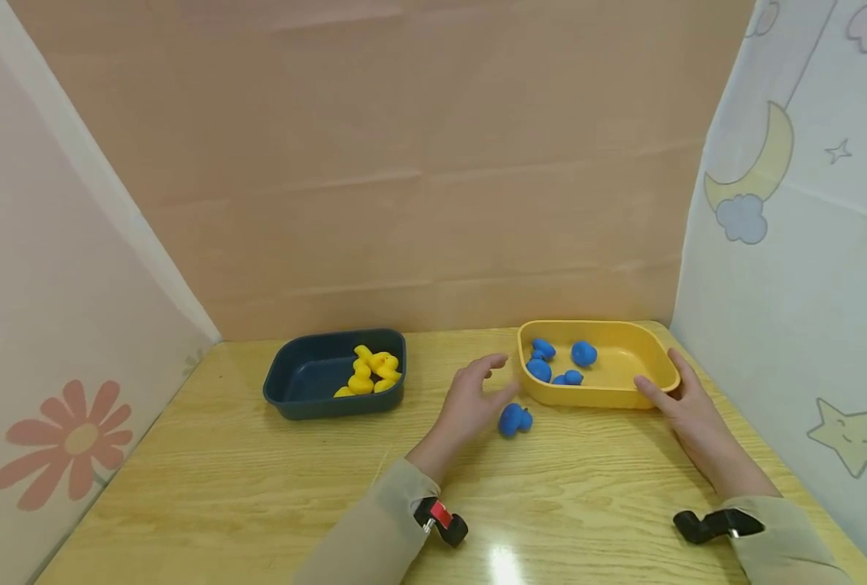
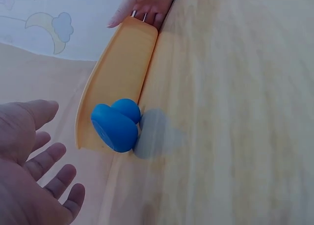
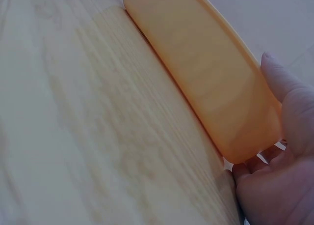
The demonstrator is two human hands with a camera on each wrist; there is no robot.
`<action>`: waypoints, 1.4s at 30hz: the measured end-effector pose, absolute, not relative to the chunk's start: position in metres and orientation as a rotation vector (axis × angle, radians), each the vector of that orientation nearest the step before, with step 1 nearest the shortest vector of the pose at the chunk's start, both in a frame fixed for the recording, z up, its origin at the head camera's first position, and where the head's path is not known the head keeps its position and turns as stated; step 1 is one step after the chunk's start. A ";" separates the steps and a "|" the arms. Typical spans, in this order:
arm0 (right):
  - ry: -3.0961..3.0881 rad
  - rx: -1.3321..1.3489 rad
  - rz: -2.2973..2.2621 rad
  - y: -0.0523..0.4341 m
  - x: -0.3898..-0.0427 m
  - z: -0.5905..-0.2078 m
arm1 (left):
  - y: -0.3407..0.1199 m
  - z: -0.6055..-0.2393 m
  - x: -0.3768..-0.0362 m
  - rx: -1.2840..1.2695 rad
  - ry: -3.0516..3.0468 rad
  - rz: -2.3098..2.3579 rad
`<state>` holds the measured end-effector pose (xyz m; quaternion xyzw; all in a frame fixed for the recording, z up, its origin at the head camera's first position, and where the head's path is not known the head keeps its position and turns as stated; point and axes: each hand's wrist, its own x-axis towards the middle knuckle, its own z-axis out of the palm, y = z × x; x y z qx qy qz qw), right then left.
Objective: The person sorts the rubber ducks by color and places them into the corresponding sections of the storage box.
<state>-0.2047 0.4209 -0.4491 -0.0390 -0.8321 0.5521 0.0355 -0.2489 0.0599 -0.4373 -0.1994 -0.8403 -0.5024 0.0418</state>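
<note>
A yellow plastic bin [image 1: 587, 396] stands at the right of the table. My right hand [image 1: 692, 418] holds its right end, thumb over the near rim; the right wrist view shows fingers [image 3: 257, 162] around the end wall. Several rounded blue toys [image 1: 583, 353], apparently small ducks, lie in the bin, mostly on its left side. One more blue toy duck [image 1: 512, 420] lies on the table just outside the bin's near left corner. Beside it hovers my left hand [image 1: 471, 404], fingers spread and loosely bent. In the left wrist view a gap separates this hand from the duck [image 2: 115, 127].
A dark blue bin [image 1: 309, 409] stands to the left, with several yellow toy ducks [image 1: 361, 378] gathered at its right side. A tan backdrop [image 1: 418, 203] rises behind the wooden table [image 1: 257, 487]. Patterned white panels [image 1: 791, 284] border both sides.
</note>
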 end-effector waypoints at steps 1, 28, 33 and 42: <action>-2.556 -0.121 1.695 0.421 -0.205 -0.449 | 0.059 -0.439 -0.248 -0.625 -2.578 -1.542; -2.556 -0.112 1.720 0.423 -0.206 -0.449 | 0.051 -0.459 -0.237 -0.836 -2.762 -1.410; -2.547 -0.106 1.730 0.422 -0.205 -0.449 | 0.051 -0.459 -0.236 -0.840 -2.767 -1.383; -2.549 -0.111 1.720 0.421 -0.205 -0.449 | 0.049 -0.456 -0.233 -0.833 -2.761 -1.386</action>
